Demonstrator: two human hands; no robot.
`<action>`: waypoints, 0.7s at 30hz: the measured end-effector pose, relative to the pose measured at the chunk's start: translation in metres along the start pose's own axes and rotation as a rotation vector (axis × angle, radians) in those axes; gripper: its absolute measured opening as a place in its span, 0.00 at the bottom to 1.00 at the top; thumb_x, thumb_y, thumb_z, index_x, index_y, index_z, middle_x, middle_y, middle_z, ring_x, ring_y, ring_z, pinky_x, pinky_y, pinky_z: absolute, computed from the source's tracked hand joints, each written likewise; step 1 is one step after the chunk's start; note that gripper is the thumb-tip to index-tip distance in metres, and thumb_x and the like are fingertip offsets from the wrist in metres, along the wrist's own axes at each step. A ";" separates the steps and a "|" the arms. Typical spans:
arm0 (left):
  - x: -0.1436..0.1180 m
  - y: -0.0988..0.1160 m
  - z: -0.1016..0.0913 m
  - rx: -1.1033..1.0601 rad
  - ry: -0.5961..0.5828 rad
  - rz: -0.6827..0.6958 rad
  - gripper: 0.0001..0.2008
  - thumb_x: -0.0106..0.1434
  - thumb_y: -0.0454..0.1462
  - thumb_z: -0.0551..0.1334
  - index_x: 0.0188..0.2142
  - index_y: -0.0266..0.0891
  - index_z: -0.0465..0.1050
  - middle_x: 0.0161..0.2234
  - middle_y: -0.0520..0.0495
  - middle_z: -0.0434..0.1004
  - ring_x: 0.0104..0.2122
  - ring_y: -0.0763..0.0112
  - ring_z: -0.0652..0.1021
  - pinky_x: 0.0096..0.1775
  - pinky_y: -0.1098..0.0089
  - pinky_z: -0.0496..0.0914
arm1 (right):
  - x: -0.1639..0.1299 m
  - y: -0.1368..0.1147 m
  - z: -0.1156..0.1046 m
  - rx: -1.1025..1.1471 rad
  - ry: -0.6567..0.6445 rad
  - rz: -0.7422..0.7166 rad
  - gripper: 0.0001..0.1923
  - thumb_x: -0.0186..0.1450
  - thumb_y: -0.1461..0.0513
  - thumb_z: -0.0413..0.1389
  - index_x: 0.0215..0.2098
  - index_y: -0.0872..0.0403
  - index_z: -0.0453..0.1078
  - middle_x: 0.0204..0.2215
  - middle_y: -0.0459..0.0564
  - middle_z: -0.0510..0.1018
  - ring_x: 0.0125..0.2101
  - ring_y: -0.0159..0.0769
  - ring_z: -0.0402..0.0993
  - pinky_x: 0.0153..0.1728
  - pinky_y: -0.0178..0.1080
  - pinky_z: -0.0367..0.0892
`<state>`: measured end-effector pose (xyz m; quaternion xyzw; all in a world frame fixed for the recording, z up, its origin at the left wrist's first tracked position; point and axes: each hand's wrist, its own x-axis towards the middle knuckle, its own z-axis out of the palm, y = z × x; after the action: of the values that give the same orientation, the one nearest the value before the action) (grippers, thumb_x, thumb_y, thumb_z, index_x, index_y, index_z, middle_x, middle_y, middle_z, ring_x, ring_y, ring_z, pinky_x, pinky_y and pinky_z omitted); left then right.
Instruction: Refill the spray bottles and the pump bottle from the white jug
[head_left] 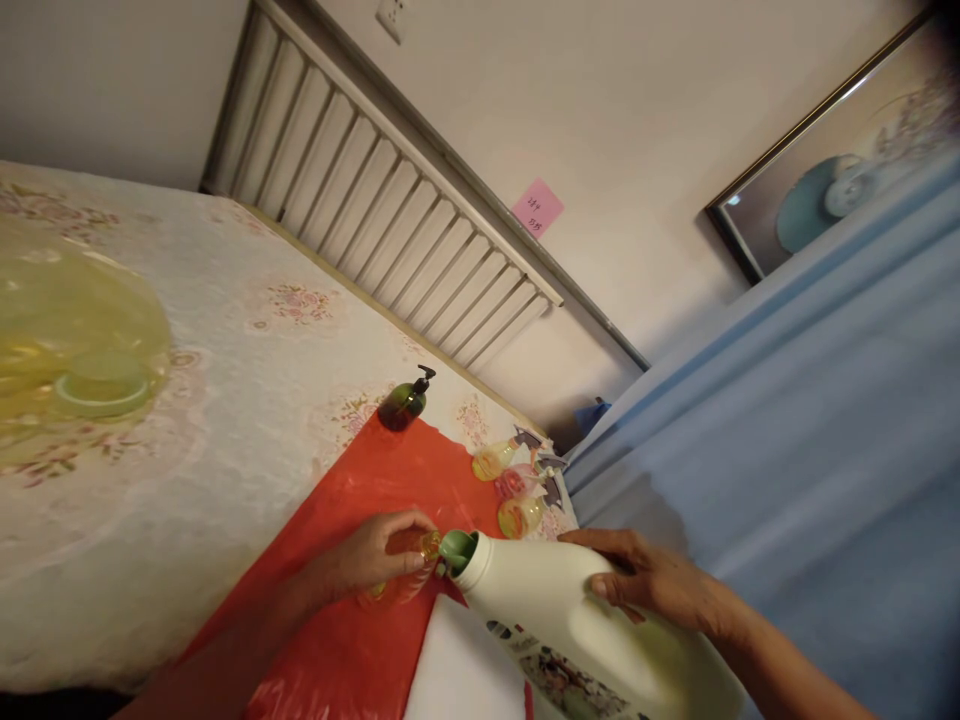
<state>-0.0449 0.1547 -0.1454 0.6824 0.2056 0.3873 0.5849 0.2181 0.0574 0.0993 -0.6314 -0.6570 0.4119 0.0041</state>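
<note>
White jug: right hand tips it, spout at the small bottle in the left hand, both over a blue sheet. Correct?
Not quite. The head view shows the sheet is red. The rest holds: the right hand tips the white jug, spout at the small bottle in the left hand.

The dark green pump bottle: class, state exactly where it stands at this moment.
In the head view, the dark green pump bottle stands at the far corner of the red plastic sheet on the floral tablecloth, left of three small spray bottles.
</note>
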 end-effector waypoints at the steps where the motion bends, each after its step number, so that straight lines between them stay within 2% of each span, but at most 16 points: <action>1: 0.000 0.000 0.000 0.001 -0.001 0.000 0.11 0.59 0.40 0.62 0.43 0.44 0.75 0.43 0.50 0.80 0.46 0.58 0.77 0.50 0.63 0.70 | 0.000 0.000 0.000 -0.001 0.002 0.000 0.31 0.62 0.46 0.59 0.57 0.54 0.69 0.27 0.45 0.71 0.22 0.26 0.58 0.19 0.29 0.55; 21: 0.001 -0.005 0.002 -0.012 0.008 0.005 0.11 0.60 0.40 0.62 0.43 0.44 0.75 0.43 0.52 0.79 0.46 0.60 0.77 0.50 0.65 0.69 | -0.001 -0.001 -0.001 -0.015 0.002 0.019 0.31 0.62 0.46 0.59 0.58 0.53 0.69 0.27 0.45 0.71 0.22 0.26 0.59 0.20 0.29 0.56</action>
<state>-0.0421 0.1553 -0.1504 0.6777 0.2039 0.3927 0.5874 0.2182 0.0574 0.1013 -0.6378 -0.6541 0.4066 -0.0037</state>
